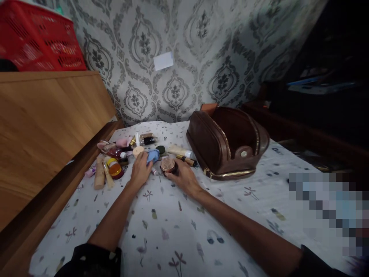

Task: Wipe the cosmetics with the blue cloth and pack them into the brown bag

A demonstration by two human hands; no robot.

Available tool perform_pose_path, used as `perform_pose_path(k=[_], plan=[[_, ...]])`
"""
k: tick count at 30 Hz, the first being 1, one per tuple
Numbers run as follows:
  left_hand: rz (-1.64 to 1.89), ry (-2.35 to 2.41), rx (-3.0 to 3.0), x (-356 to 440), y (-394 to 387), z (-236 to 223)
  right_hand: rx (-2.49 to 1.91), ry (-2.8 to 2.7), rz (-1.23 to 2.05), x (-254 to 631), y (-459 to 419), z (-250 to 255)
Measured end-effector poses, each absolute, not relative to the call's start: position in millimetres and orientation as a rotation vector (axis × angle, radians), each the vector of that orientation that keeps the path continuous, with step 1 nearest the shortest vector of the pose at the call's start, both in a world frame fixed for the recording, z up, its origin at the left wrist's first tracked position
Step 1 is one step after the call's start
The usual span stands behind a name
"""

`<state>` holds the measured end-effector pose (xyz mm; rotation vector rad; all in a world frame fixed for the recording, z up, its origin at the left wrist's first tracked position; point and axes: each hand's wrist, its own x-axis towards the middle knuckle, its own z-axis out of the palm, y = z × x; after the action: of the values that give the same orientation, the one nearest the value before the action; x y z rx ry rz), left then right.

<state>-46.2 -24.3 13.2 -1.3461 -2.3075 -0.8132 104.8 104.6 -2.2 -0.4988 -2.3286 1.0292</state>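
Note:
My left hand (140,169) rests on the bed with its fingers closed on a blue cloth-like item (152,155). My right hand (183,176) lies beside it, fingers curled round a small round brown jar (168,165) with a pale lid. Both hands sit at the near edge of a scatter of cosmetics (115,161): tubes, small bottles, a red-and-orange pot and a cream tube (180,151). An open brown leather pouch (227,142) with a gold zip stands just right of my right hand.
The white patterned bedsheet (173,227) covers the surface. A wooden headboard or cabinet (43,127) runs along the left, with a red plastic basket (37,38) on top. Patterned wallpaper is behind. Dark furniture is at the right.

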Motion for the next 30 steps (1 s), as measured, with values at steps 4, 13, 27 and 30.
perform_pose_path(k=[4, 13, 27, 30], plan=[[-0.619, -2.344, -1.587, -58, -9, 43, -0.462, -2.318, 1.007, 105, 103, -3], [0.125, -2.282, -2.319, -16, 108, 80, -0.392, -2.364, 0.957, 107, 102, -7], [-0.061, -2.513, -1.635, -74, 108, 69, -0.427, -2.443, 0.932, 111, 100, 0], [-0.211, -2.519, -1.560, -95, 88, 84, -0.438, -2.457, 0.938, 111, 100, -1]])
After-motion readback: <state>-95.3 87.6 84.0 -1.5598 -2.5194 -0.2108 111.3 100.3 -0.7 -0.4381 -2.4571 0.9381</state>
